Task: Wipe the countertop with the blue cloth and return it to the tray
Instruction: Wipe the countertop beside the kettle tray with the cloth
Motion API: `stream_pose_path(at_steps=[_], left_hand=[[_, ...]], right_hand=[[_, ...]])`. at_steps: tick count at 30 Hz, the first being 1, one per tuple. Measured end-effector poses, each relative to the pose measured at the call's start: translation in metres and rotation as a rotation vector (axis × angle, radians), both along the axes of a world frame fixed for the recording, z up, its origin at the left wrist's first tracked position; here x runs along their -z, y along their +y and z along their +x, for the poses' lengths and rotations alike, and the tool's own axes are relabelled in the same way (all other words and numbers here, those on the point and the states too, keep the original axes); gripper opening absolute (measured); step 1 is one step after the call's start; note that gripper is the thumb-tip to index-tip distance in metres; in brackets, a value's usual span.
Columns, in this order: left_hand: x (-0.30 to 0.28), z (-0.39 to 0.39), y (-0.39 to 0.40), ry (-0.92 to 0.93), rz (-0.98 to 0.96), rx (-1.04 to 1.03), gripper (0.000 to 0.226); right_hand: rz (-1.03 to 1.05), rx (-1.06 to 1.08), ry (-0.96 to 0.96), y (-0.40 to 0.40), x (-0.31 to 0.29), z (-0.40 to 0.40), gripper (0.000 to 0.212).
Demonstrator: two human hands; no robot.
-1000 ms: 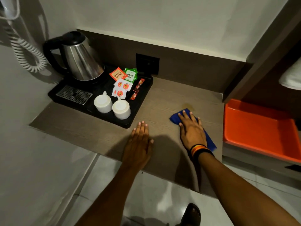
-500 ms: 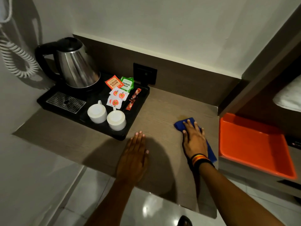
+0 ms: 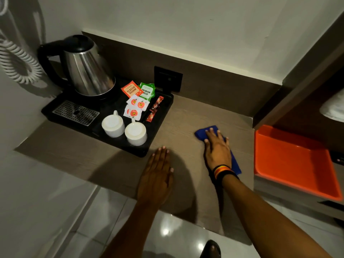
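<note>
A folded blue cloth (image 3: 202, 132) lies on the brown wooden countertop (image 3: 186, 116), near its right end. My right hand (image 3: 216, 148) presses flat on top of the cloth, fingers spread, covering most of it. My left hand (image 3: 157, 174) rests palm down on the bare countertop near the front edge, holding nothing. An orange tray (image 3: 290, 161) sits on a lower ledge just right of the countertop, with nothing in it.
A black tray (image 3: 160, 127) at the left carries a steel kettle (image 3: 84, 71), two white cups (image 3: 123, 128), tea sachets (image 3: 138, 97) and a metal drip grid. A black wall socket (image 3: 168, 79) sits behind. A coiled white cord (image 3: 16, 60) hangs on the left wall. A tiled floor lies below.
My right hand and the cloth have slid slightly away from me across the countertop. My left hand stays flat in about the same spot. The view has shifted a little.
</note>
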State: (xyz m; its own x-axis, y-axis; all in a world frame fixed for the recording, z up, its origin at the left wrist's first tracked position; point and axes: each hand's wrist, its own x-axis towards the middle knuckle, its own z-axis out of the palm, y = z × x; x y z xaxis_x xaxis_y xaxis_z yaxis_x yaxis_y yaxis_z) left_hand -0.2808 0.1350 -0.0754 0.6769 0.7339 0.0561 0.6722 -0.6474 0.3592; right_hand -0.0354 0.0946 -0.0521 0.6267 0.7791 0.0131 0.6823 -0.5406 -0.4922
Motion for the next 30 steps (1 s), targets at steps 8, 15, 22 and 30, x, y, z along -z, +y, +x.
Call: stream_pose_path(at_steps=[8,15,22,30], left_hand=[[-0.011,-0.004,-0.001,0.003,-0.015,0.016,0.063],[-0.001,-0.001,0.002,-0.052,-0.023,0.015,0.063],[-0.010,0.000,0.001,-0.022,-0.006,-0.005,0.061],[0.006,-0.001,0.003,-0.038,0.007,-0.003,0.060]], right_hand=[[-0.008,-0.041,0.008,-0.059,0.008,0.008,0.045],[-0.042,0.037,-0.048,0.050,-0.001,0.030,0.048],[-0.031,-0.298,-0.046,-0.057,0.010,-0.052,0.048],[-0.018,0.064,-0.042,0.009,0.007,0.021,0.047]])
